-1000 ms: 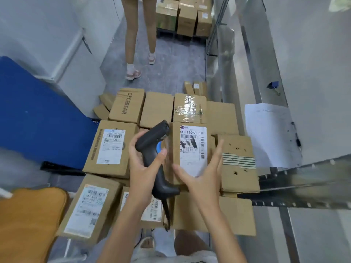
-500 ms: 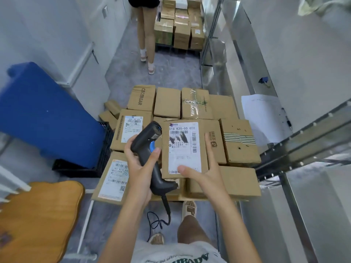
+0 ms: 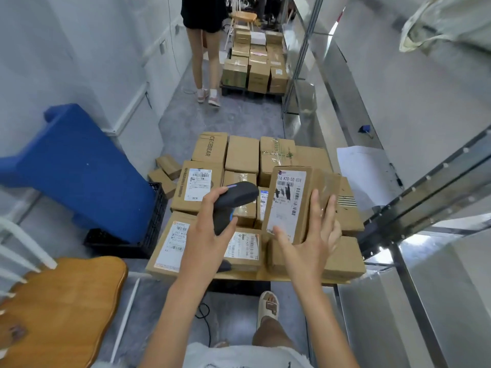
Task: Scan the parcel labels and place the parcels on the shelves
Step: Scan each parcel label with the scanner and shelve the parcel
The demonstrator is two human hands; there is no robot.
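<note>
The metal shelves [image 3: 414, 205] are set along the right of the aisle, close to the work, presumably so that a scanned parcel can be passed across; their far ends are cut off by the frame. The stack of parcels [image 3: 239, 160] is laid flat on a low platform, which is almost wholly hidden beneath it, with several labels turned upward, apparently for ready scanning. One parcel [image 3: 295, 200] is held above the stack, tilted with its label [image 3: 287, 203] facing the camera, judged to be for reading. It is gripped by the right hand [image 3: 310, 243], thumb on the label face and fingers [image 3: 329, 208] curled round the right edge. The scanner [image 3: 233, 197] is gripped in the left hand [image 3: 210, 235], its head aimed toward the label; its trigger and window are hidden. The small print on the label cannot be read.
</note>
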